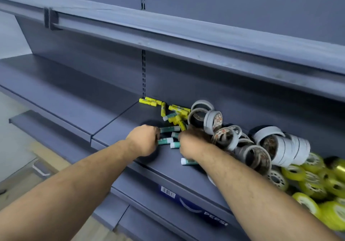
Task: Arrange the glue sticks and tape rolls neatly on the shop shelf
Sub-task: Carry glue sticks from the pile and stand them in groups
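Both forearms reach onto the shelf. My left hand clamps its grip round teal glue sticks there; my right hand lies beside the tape rolls, its grip I cannot tell.

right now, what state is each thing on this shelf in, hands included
left hand, fingers curled, gripping teal glue sticks
right hand, down among the sticks, fingers hidden, grip unclear
other teal glue sticks, lying flat, scattered
yellow glue sticks, lying crisscrossed in a pile at the back
white tape rolls, jumbled, some on edge
yellow tape rolls, heaped loosely at the right
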The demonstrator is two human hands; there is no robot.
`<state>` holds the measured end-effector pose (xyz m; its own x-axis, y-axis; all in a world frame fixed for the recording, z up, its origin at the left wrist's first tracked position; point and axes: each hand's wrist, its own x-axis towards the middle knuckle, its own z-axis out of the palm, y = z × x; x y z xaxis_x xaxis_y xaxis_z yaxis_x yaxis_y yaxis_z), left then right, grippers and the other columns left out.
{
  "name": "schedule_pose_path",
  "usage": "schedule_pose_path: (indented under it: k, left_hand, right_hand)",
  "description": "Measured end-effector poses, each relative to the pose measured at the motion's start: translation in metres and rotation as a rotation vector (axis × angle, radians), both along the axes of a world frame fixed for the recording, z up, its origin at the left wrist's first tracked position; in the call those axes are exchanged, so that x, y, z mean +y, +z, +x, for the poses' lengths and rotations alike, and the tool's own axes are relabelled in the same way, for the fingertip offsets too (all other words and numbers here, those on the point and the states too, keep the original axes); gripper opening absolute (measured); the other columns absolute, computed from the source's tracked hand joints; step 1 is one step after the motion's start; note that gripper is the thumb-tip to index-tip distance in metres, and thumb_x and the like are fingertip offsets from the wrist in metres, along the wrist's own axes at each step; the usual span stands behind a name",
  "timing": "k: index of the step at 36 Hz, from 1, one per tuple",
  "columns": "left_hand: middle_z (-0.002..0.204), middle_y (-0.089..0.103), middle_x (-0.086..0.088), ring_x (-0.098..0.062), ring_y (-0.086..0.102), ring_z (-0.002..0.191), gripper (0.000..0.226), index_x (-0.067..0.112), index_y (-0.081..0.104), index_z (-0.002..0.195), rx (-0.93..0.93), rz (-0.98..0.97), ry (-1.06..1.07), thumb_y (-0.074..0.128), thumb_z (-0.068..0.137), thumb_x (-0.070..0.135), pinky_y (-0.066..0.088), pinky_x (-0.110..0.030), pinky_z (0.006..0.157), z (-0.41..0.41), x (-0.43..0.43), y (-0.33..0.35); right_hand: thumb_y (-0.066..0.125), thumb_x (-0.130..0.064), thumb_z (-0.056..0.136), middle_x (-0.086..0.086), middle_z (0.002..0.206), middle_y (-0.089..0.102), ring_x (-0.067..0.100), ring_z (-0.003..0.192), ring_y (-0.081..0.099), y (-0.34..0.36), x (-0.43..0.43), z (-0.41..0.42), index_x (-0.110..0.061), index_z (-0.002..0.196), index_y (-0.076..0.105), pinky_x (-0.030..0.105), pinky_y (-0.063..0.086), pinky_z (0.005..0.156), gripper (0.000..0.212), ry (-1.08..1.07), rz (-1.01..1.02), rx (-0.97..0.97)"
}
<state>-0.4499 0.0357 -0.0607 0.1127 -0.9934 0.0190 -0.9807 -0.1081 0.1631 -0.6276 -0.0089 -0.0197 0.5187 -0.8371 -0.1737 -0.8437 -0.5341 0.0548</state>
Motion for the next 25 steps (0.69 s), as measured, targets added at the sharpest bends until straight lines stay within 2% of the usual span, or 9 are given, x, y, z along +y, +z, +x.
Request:
schedule_pose_path:
  k: [4,6,8,11,17,21,25]
  left_hand:
    - [0.099,0.066,-0.003,-0.03,0.062,0.088,0.018,0.022,0.052,0.102,-0.056,0.03,-0.042,0.056,0.084,0.02,0.05,-0.035,0.068,0.003,0.0,0.001]
    - [0.107,0.064,-0.004,-0.03,0.062,0.095,0.037,0.024,0.048,0.12,-0.048,0.039,-0.061,0.055,0.085,0.019,0.051,-0.038,0.074,0.005,0.0,0.0]
    - [0.113,0.061,-0.004,-0.03,0.06,0.102,0.06,0.033,0.036,0.141,-0.009,0.03,-0.084,0.052,0.085,0.017,0.052,-0.041,0.082,0.007,0.001,0.002]
    - [0.109,0.056,-0.004,-0.03,0.058,0.101,0.074,0.047,0.021,0.15,0.03,-0.002,-0.104,0.049,0.089,0.016,0.051,-0.039,0.083,0.009,0.003,0.005]
    - [0.104,0.06,-0.001,-0.027,0.059,0.095,0.062,0.039,0.039,0.132,0.22,-0.144,-0.103,0.055,0.079,0.01,0.052,-0.039,0.077,0.012,0.01,0.008]
    - [0.094,0.066,0.003,-0.027,0.063,0.084,0.041,0.034,0.046,0.114,0.285,-0.22,-0.042,0.058,0.08,0.014,0.054,-0.041,0.071,0.013,0.014,0.009]
    - [0.069,0.068,0.005,-0.014,0.066,0.061,0.021,0.031,0.046,0.097,0.419,-0.232,0.039,0.053,0.083,0.016,0.057,-0.035,0.06,0.014,0.014,0.014]
  right_hand:
    - [0.054,-0.008,0.093,0.01,0.136,0.043,0.035,0.116,0.055,-0.003,0.001,0.001,-0.019,0.127,0.063,0.038,0.047,0.087,0.037,0.015,0.006,-0.049]
    - [0.055,-0.007,0.092,0.01,0.132,0.047,0.035,0.115,0.054,-0.004,0.0,0.002,-0.019,0.123,0.064,0.038,0.046,0.087,0.035,0.011,-0.011,-0.072]
    - [0.056,-0.005,0.09,0.01,0.128,0.051,0.034,0.116,0.05,-0.004,-0.002,0.004,-0.018,0.121,0.065,0.038,0.048,0.088,0.035,0.001,-0.032,-0.078]
    - [0.059,-0.002,0.087,0.011,0.127,0.057,0.034,0.122,0.046,-0.004,-0.006,0.006,-0.017,0.124,0.066,0.041,0.052,0.094,0.04,-0.004,-0.036,-0.077]
    - [0.059,-0.009,0.089,0.007,0.13,0.055,0.032,0.125,0.044,0.002,-0.007,0.006,-0.023,0.129,0.064,0.04,0.047,0.102,0.042,0.061,-0.073,-0.104]
    - [0.062,-0.014,0.089,0.005,0.124,0.059,0.03,0.109,0.058,0.004,-0.007,0.01,-0.027,0.121,0.062,0.034,0.053,0.086,0.035,0.053,-0.016,-0.241]
    - [0.065,-0.018,0.088,0.001,0.116,0.06,0.023,0.1,0.057,0.003,-0.009,0.015,-0.028,0.113,0.058,0.027,0.047,0.076,0.028,0.012,0.038,-0.407]
